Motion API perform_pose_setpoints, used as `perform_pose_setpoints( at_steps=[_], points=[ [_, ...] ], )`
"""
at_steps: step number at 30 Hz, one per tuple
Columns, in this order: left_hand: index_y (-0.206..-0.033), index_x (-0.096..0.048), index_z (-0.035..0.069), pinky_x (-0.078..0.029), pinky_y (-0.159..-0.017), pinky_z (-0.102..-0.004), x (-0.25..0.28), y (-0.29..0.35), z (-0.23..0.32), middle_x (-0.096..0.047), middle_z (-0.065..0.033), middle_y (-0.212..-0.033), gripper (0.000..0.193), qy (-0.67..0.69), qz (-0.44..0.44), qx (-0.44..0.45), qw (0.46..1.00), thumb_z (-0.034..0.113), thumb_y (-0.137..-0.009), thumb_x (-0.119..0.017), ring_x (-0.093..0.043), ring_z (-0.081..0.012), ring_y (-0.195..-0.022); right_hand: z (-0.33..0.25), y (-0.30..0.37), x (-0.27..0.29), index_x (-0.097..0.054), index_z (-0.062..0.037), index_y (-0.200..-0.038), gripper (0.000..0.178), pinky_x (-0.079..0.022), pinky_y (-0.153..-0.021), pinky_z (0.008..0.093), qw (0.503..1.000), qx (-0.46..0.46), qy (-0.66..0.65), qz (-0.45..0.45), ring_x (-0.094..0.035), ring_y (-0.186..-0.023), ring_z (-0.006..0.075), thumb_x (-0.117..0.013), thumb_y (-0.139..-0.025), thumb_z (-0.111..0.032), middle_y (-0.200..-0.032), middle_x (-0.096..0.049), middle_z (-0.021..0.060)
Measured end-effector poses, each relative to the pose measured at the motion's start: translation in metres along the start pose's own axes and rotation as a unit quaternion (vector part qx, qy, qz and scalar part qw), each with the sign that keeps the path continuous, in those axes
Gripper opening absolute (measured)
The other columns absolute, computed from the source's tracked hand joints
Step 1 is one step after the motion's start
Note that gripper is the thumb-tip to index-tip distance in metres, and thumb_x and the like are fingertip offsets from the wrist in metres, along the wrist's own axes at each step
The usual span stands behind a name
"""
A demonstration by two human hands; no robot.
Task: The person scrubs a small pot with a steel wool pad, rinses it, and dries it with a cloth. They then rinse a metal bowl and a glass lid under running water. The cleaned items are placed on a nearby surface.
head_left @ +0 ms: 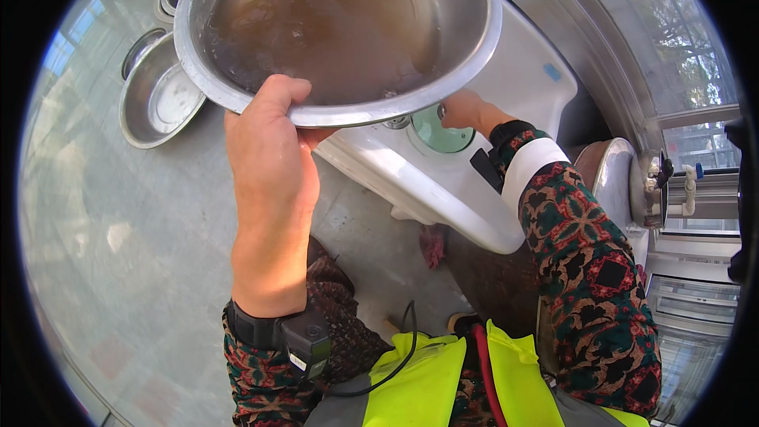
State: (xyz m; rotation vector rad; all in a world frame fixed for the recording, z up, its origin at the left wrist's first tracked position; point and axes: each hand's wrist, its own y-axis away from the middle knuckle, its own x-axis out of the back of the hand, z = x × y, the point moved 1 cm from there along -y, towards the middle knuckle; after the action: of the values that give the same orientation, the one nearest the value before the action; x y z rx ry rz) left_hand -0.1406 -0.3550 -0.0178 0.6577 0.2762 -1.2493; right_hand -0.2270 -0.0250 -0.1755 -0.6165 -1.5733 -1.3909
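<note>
My left hand (269, 134) grips the near rim of a wide stainless steel basin (335, 115), thumb over the edge and fingers underneath. Murky brown water covers the bottom of the basin, which is held up above the white sink (522, 71). Past the basin's right side, my right hand (468, 111) is closed at the edge of a round greenish glass lid (443, 136) in the sink. The basin hides part of the lid, and the fingertips are partly out of sight. Beside the lid a small metal fitting (397, 122) shows under the basin's rim.
On the grey floor at left stand an empty steel basin (162, 99) and other metal bowls (142, 51). A round metal-topped drum (617, 182) is right of the sink, near a tap with a blue handle (692, 182). A dark red cloth (432, 245) hangs below the sink.
</note>
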Motion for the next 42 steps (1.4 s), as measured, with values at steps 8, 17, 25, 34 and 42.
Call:
perform_pose_setpoints(
  at_steps=[8, 17, 25, 34, 42],
  points=[
    [-0.121, -0.043, -0.002, -0.062, -0.060, -0.0390, -0.006, -0.004, 0.003, -0.055, -0.0142, -0.102, 0.043, -0.043, 0.037, -0.100, 0.993, -0.001, -0.078, -0.050, -0.064, -0.0236, -0.077, 0.029, 0.082, 0.123, -0.056, -0.0030, -0.091, 0.024, -0.057, -0.066, 0.0284, 0.869, -0.165, -0.466, -0.024, -0.069, -0.076, 0.0219, -0.064, -0.068, -0.003, -0.088, -0.064, 0.0096],
    [-0.141, -0.027, 0.003, -0.048, -0.084, -0.0334, -0.008, -0.011, -0.012, -0.047, -0.0145, -0.124, 0.075, -0.108, 0.070, -0.113, 0.985, -0.005, -0.071, -0.053, -0.053, -0.0248, -0.108, 0.004, 0.116, 0.151, -0.062, 0.0037, -0.085, 0.020, -0.058, -0.061, 0.0267, 0.822, -0.175, -0.538, -0.061, -0.066, -0.063, 0.0197, -0.063, -0.075, -0.013, -0.078, -0.063, 0.0136],
    [-0.142, -0.025, 0.000, -0.036, -0.101, -0.0327, -0.008, -0.004, -0.024, -0.047, -0.0173, -0.132, 0.071, -0.138, 0.036, -0.172, 0.975, -0.001, -0.076, -0.051, -0.050, -0.0271, -0.118, -0.026, 0.111, 0.138, -0.061, 0.0032, -0.079, 0.025, -0.057, -0.056, 0.0262, 0.815, -0.228, -0.530, -0.046, -0.065, -0.058, 0.0183, -0.065, -0.077, -0.021, -0.074, -0.062, 0.0132],
    [-0.144, -0.025, 0.006, -0.039, -0.099, -0.0384, -0.043, 0.021, -0.059, -0.049, -0.0208, -0.128, 0.069, -0.243, 0.031, -0.287, 0.926, 0.001, -0.079, -0.049, -0.053, -0.0347, -0.114, -0.001, 0.102, 0.113, -0.064, 0.0041, -0.073, 0.028, -0.057, -0.056, 0.0279, 0.828, -0.258, -0.482, 0.125, -0.065, -0.057, 0.0199, -0.069, -0.075, -0.024, -0.072, -0.064, 0.0119],
    [-0.147, -0.027, 0.012, -0.046, -0.091, -0.0397, -0.048, 0.024, -0.090, -0.051, -0.0200, -0.122, 0.075, -0.330, 0.011, -0.411, 0.850, -0.005, -0.078, -0.053, -0.056, -0.0346, -0.105, 0.018, 0.118, 0.126, -0.065, 0.0044, -0.074, 0.028, -0.054, -0.055, 0.0322, 0.930, -0.205, -0.260, 0.161, -0.066, -0.055, 0.0236, -0.065, -0.071, -0.023, -0.068, -0.067, 0.0148]
  ],
)
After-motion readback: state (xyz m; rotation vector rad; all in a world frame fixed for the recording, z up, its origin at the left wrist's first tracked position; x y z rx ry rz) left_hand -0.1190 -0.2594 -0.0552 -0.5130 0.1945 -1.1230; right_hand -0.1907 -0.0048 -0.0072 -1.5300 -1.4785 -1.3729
